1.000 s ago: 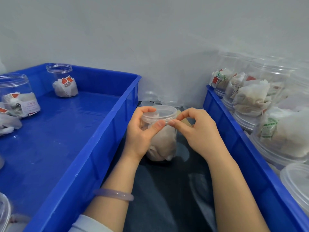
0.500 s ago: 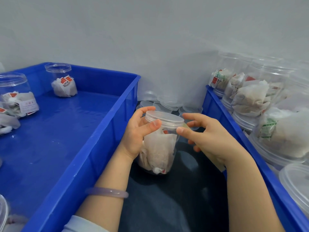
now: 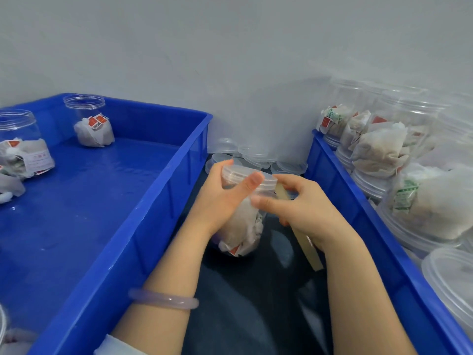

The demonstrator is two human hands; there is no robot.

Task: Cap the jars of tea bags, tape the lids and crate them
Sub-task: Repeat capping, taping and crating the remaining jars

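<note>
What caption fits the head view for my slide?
Left hand grips a capped jar of tea bags; right hand holds a tan strip beside it.

The one view comes from a wide-angle camera worn on the person's head. It faces forward and steeply down, so both forearms run in from the bottom edge. It sits close: the left hand (image 3: 220,201) and right hand (image 3: 307,211) meet on a jar (image 3: 243,226) at mid-frame, and the tape strip (image 3: 308,252) held in the right hand shows plainly. The left crate (image 3: 153,213) and right crate (image 3: 358,221) flank the edges, and a pale wall (image 3: 230,60) fills the top.
</note>
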